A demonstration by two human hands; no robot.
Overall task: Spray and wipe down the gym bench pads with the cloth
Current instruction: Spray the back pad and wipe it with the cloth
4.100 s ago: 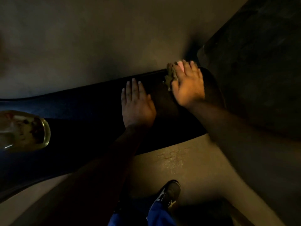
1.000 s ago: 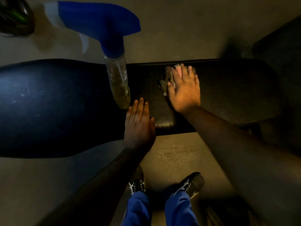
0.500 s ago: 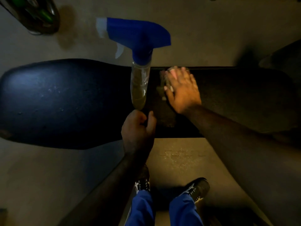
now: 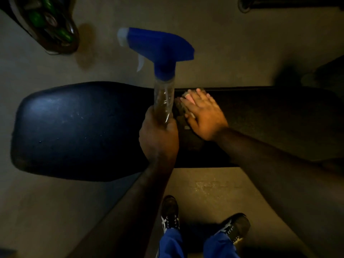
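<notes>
L hand (image 4: 158,138) grips the lower body of the spray bottle (image 4: 163,101), fingers curled round it; bottle upright over the bench (image 4: 74,127), blue trigger head (image 4: 160,49) w/ nozzle pointing left. R hand (image 4: 203,116) lies flat on the cloth (image 4: 188,98), fingers straight and slightly spread, pressing it on the pad near the far edge, just right of the bottle. Black shoes (image 4: 169,213) on the floor (image 4: 214,187) below.

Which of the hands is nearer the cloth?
Right. The right hand lies flat on the cloth on the bench; the left hand grips the spray bottle just left of it.
</notes>
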